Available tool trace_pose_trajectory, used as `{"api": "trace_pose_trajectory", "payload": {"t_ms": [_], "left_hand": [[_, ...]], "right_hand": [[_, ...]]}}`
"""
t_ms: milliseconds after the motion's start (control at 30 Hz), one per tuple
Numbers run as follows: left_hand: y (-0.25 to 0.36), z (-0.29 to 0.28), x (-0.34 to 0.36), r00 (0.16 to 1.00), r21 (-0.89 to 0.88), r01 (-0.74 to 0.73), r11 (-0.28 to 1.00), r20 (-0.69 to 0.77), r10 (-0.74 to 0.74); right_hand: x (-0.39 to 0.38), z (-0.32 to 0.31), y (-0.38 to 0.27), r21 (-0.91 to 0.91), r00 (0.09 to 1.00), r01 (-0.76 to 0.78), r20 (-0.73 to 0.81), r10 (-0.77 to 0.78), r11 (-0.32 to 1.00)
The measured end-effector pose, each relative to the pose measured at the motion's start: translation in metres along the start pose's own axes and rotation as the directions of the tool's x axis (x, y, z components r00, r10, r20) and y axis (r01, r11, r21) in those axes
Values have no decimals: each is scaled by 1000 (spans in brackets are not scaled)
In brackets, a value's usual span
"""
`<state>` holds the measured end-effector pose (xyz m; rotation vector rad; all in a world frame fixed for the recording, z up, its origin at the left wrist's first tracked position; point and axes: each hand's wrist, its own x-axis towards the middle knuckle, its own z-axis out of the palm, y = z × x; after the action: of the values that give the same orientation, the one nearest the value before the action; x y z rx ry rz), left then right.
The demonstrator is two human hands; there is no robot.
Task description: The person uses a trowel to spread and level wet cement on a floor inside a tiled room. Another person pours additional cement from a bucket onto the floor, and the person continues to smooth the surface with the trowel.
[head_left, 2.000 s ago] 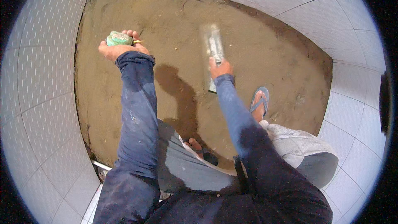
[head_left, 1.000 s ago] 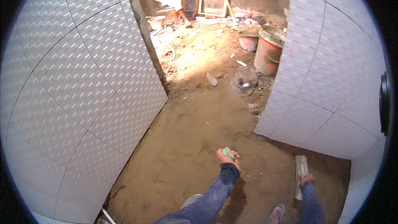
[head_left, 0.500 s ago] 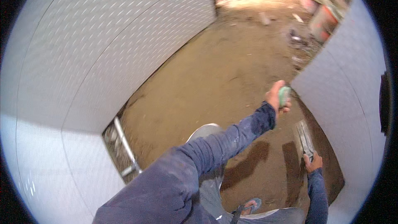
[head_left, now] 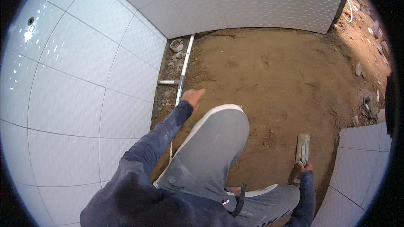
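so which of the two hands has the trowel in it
The right hand, at the lower right, grips the trowel. The left hand is well away from it, beside the long white pipe.

The worker wears a dark navy top (head_left: 168, 210), filling six to seven o'clock. Its long left sleeve (head_left: 158, 141), toward eight, looks dusty and paler along the forearm, with a darker cuff (head_left: 185, 108); I make out the matching right sleeve (head_left: 304, 201) near half past four. At six are loose grey trousers (head_left: 210, 151) with a white edge (head_left: 229, 107) rounding the left knee. Toward five, I see a black strap (head_left: 240, 199) and dark markings (head_left: 272, 220) on the cloth.
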<state>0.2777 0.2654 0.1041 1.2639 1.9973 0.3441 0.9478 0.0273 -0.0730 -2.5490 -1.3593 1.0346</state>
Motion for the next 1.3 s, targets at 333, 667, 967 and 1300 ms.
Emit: {"api": "trace_pose_trajectory", "payload": {"t_ms": [333,667,967,1300], "left_hand": [[-277,124,101,911,76,-310,948,-262,319],[-191,164,80,554,-39,-832,553,-22,832],[-202,174,67,657,50,-753,656,51,752],[-138,182,116,445,217,-864,454,-91,891]], "right_hand": [[17,15,-145,124,906,417,-130,-402,900],[1,181,-532,-98,716,696,22,-698,711],[-24,250,-554,-209,757,648,71,-650,732],[-11,164,-531,-348,730,683,291,-619,642]]}}
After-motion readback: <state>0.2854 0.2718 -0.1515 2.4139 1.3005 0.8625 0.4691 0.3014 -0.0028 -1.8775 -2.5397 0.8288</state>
